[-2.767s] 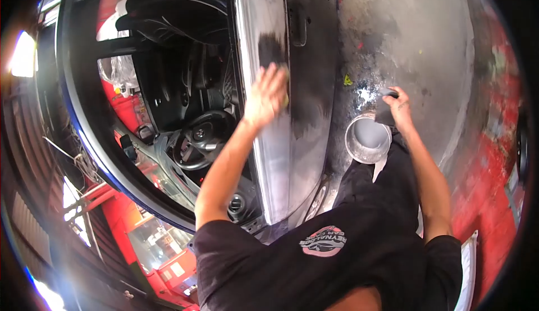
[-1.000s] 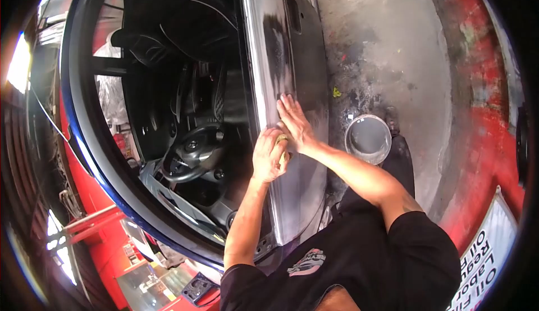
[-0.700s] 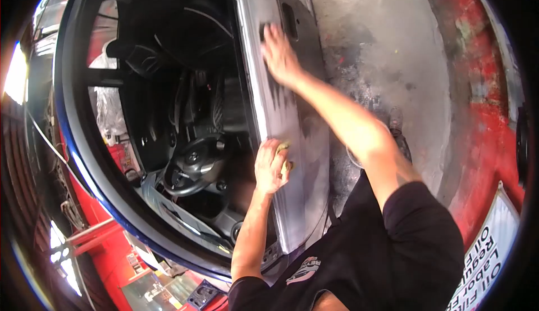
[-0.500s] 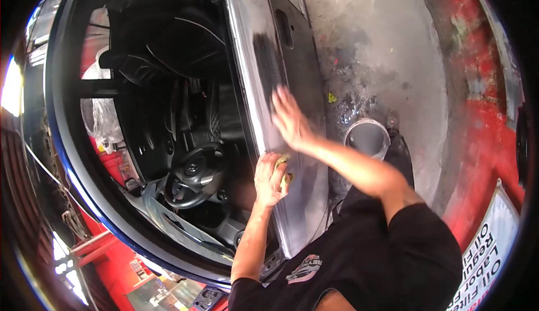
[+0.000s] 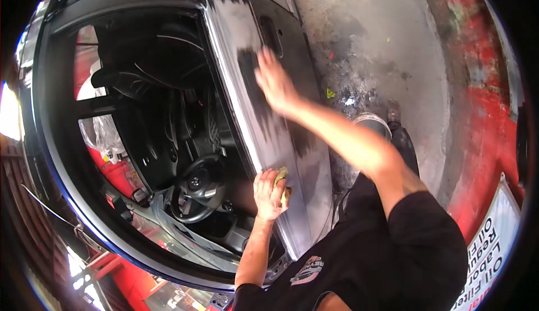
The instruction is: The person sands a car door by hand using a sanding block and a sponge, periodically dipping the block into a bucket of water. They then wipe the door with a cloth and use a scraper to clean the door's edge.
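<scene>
My left hand (image 5: 269,193) is closed around a crumpled yellow-green sponge (image 5: 283,186) and rests on the upper edge of the car door, beside the open window. Further along the same car door (image 5: 306,190), my right hand (image 5: 275,83) lies with its fingers stretched out, slightly blurred, over a dark patch (image 5: 247,66) amid the pale, sanded-looking surface. No tool shows in it, though its palm is hidden. The door handle recess (image 5: 269,35) sits just beyond its fingertips.
Through the window opening the steering wheel (image 5: 198,187) and dark seats show. A bucket (image 5: 373,123) stands on the stained concrete floor (image 5: 387,47) by my leg. A red wall (image 5: 483,97) and a printed sign (image 5: 488,255) are on the right.
My right hand has slid further along the door, away from my left hand and onto the dark patch. My left hand stays on the door edge with the sponge. The view has shifted slightly.
</scene>
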Demonstrator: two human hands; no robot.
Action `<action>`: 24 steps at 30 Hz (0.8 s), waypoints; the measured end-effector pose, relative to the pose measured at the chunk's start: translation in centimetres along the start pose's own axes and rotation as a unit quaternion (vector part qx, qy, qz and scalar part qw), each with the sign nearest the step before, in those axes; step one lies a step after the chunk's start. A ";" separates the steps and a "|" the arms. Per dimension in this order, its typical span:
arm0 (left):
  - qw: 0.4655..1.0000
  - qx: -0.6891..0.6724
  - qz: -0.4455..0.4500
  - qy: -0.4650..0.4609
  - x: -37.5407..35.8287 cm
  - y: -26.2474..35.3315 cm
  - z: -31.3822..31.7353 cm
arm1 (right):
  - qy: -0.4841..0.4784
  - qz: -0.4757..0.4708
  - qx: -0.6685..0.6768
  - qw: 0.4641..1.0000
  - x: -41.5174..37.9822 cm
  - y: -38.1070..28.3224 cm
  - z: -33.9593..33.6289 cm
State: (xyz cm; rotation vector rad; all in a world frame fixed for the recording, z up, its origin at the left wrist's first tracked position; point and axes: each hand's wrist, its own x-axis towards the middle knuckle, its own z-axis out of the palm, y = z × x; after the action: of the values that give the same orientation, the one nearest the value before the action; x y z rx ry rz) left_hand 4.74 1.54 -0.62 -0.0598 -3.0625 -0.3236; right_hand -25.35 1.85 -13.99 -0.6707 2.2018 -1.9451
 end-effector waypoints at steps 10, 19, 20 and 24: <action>0.999 0.034 -0.008 -0.017 0.7 1.0 -0.3 | -0.121 0.024 0.002 0.992 -6.9 -1.2 -1.6; 0.996 0.051 -0.025 -0.064 0.6 0.9 -0.4 | -0.081 0.015 0.010 0.997 -1.2 -0.4 -2.2; 0.996 0.062 -0.022 -0.063 0.7 0.9 -0.4 | -0.079 0.014 0.011 0.997 -1.0 -0.2 -2.6; 0.996 0.065 -0.019 -0.061 0.5 0.8 -0.2 | -0.036 -0.025 -0.028 0.999 8.7 1.1 -2.5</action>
State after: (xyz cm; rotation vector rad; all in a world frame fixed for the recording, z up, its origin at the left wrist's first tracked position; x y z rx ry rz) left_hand 4.32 2.28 -0.22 -0.0167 -3.2007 -0.1274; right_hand -34.33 0.65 -12.96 -0.7981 2.2252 -1.8576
